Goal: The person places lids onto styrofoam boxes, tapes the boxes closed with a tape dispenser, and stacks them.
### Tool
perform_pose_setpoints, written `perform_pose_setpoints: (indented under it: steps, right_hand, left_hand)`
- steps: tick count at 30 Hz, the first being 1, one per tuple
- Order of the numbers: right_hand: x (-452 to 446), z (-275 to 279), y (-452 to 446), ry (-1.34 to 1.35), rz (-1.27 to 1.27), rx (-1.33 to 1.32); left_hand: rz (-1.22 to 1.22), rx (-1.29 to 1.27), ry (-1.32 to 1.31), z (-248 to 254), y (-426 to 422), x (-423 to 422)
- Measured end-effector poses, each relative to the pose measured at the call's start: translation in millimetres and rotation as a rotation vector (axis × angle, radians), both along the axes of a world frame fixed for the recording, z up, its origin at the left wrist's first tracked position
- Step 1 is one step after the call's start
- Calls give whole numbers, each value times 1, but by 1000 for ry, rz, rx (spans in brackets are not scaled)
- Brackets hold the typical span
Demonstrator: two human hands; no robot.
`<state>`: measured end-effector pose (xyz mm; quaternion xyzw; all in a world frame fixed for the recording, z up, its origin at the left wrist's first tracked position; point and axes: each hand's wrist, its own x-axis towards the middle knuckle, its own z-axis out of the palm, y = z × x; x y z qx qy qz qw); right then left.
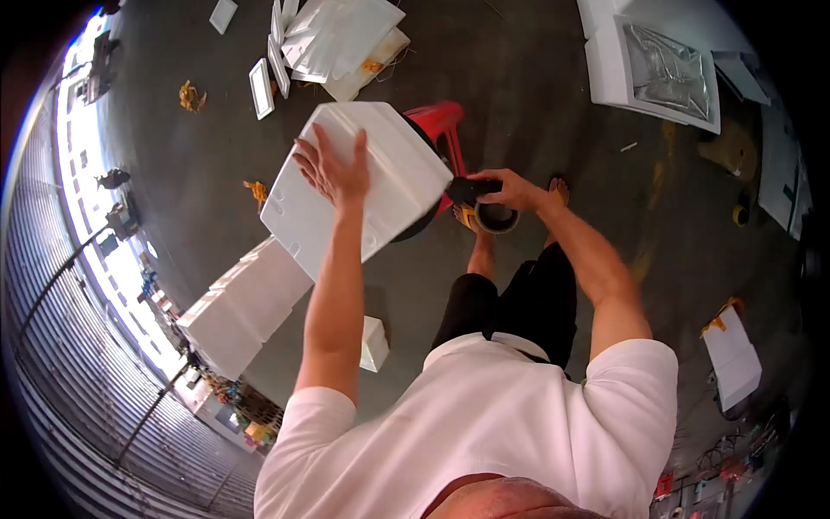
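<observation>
**Flat Left Palm Braces the White Box, Right Fingers Grip the Tape Holder**

Watching from my distant seat, I have the left hand (335, 173) laid on the white box (393, 173), palm down, fingers spread and thumb set wide. The box sits directly beneath those fingers, tilted across my view, with part of a red stool (445, 117) showing past its edge, between the two hands. A dark round rim (418, 227) shows under the box, on the side nearer the right fingers.

My right hand (512, 190) has its fingers closed round a black tape holder (464, 189), a ring-shaped roll (498, 230) hanging just below them. The holder's front end reaches the box's corner; I cannot tell whether it touches or only overlaps in my view.

To do this well, I would spread the left hand's pressure through the whole palm, since the box looks like light foam and could dent or slide under hard fingertips. I would want the right wrist level and the holder square to the face it meets, with the loose fingers clear of its front end. The stool looks narrower than the box, so I judge pushing sideways near the corner risky; pressing inward, toward the left palm, seems safer.
</observation>
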<state>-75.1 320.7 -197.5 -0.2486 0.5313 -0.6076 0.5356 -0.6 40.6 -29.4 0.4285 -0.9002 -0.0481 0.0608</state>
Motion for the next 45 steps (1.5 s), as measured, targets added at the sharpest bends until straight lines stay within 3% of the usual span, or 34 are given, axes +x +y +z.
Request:
perform_pose_setpoints:
  steps: [1, 2, 4, 5, 7, 8, 11, 13, 16, 17, 19, 20, 22, 24, 25, 27, 29, 32, 34, 37, 40, 45]
  right_hand:
    - [-1, 6, 2, 87, -64, 9]
    - [-16, 10, -8, -18, -22, 66]
    - [-52, 4, -51, 15, -72, 23]
    - [-66, 1, -75, 23, -116, -13]
    - [-81, -11, -129, 97, -168, 27]
    - [-88, -12, -144, 83, -180, 23]
    - [-65, -8, -140, 1, -241, -156]
    - [-34, -7, -86, -78, 0, -75]
    - [6, -1, -26, 83, 70, -22]
    - [7, 10, -19, 113, 66, 44]
    - [-3, 14, -25, 148, 48, 102]
    - [-19, 6, -38, 66, -13, 69]
    - [-48, 5, -63, 60, -107, 14]
    - [-60, 5, -91, 109, -147, -1]
    - [-62, -3, -107, 48, -180, -18]
    - [-51, -9, -110, -27, -195, -27]
    - [-40, 0, -95, -25, -235, -63]
    - [-5, 17, -41, -42, -31, 192]
    - [27, 8, -14, -68, -74, 76]
    - [53, 21, 14, -65, 21, 112]
    - [64, 21, 7, 42, 17, 120]
    - [46, 46, -40, 76, 30, 192]
  left_hand:
    - [8, 2, 14, -1, -6, -10]
    - [193, 21, 11, 0, -15, -18]
    - [456, 73, 77, 6, -37, -34]
    - [439, 63, 99, 1, -43, -21]
    - [-587, -102, 131, -14, -56, 7]
    - [-599, -104, 117, -11, -56, 2]
    - [-449, -39, -35, 10, -29, 13]
    - [-358, 0, -22, 6, -38, 8]
    - [110, 0, -2, -14, -71, -4]
    - [113, 10, 3, -14, -79, -7]
    - [428, 31, 11, -5, -94, -17]
    - [413, 25, 9, -6, -101, -10]
    - [415, 57, 322, -20, -109, 13]
    - [-413, -52, 129, -16, -71, 52]
    - [-584, 2, -162, 4, -32, 64]
    - [-534, 6, -231, 30, 6, 58]
    - [-489, 45, -50, 28, 2, 51]
    - [-400, 13, -56, 24, -3, 47]
    - [-354, 14, -28, 16, -5, 43]
    - [-254, -12, 4, 10, -15, 36]
    - [74, 8, -8, 7, -22, 18]
    - [212, 47, 26, 8, -29, 8]
